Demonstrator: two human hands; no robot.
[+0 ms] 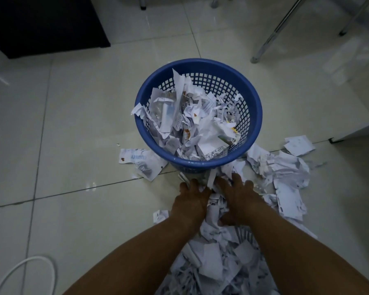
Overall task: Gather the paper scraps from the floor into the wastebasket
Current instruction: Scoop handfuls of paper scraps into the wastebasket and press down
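Head view: the blue wastebasket [255, 116] stands on the tiled floor [73, 124], part-filled with paper. More paper scraps [285, 173] lie heaped just before it, and there the hands press down side by side, fingers spread, gripping nothing: left hand [191, 202], right hand [240, 196]

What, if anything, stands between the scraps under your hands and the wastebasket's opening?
Nothing visible does. The left hand and right hand rest on the paper scraps beside the wastebasket; only its rim must be cleared.

Paper scraps [285, 173] lie before and right of the wastebasket [256, 116].
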